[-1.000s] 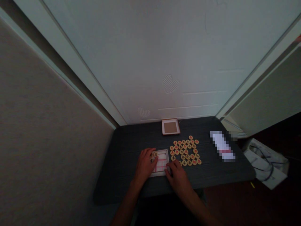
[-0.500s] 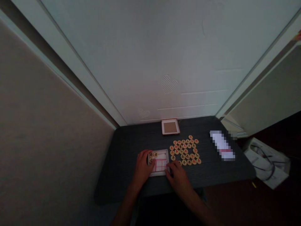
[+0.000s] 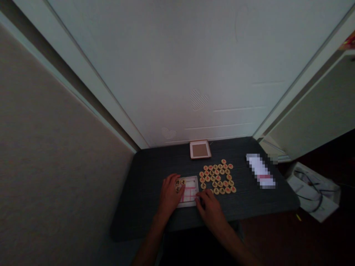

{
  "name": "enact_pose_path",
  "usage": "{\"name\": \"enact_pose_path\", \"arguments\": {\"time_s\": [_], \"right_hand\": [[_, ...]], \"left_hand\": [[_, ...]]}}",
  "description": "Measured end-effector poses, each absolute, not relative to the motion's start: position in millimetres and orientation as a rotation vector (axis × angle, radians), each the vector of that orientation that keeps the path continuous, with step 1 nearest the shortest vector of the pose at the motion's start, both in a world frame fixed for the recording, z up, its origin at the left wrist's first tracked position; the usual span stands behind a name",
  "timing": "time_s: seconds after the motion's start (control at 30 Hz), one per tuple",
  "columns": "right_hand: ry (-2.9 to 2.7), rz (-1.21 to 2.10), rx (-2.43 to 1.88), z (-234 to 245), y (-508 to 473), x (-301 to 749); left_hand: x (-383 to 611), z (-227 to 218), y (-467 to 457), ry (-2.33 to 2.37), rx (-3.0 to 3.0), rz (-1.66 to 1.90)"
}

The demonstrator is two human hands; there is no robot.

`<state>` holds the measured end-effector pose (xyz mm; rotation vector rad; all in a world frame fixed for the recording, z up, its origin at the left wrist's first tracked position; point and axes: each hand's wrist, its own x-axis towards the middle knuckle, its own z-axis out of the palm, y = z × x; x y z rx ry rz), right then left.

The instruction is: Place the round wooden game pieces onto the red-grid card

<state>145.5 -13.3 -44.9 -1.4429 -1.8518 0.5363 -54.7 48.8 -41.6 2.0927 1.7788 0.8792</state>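
A shallow white box [image 3: 197, 184] with pink lines on its floor lies on the dark table in front of me. Three round Chinese chess pieces [image 3: 183, 181] with black characters show in its upper left corner. My left hand [image 3: 171, 192] grips the box's left side, its thumb reaching over the inside and partly covering the lowest piece. At the lower right edge, my right hand [image 3: 208, 204] has curled fingers, with thumb and index finger at the box rim. Just right of the box, several more Chinese chess pieces [image 3: 217, 178] with red or black characters lie flat in loose rows.
A box lid [image 3: 200, 150] or second shallow tray with a brown inside lies at the table's back edge, by the white panel. A blurred-out white and pink object [image 3: 260, 170] is on the right of the table [image 3: 146, 173]. Beyond it, a white box with cables [image 3: 313, 192] stands lower down.
Both hands stay at the box with hardly any movement. The whole view has shifted slightly; the pieces look unmoved.
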Motion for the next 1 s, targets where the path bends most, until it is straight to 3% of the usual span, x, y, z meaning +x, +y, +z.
{"name": "enact_pose_path", "arguments": {"time_s": [1.0], "right_hand": [[-1.798, 0.635, -1.405, -36, -19, 152]], "left_hand": [[-64, -43, 39, 1.714, 2.034, 0.879]]}}
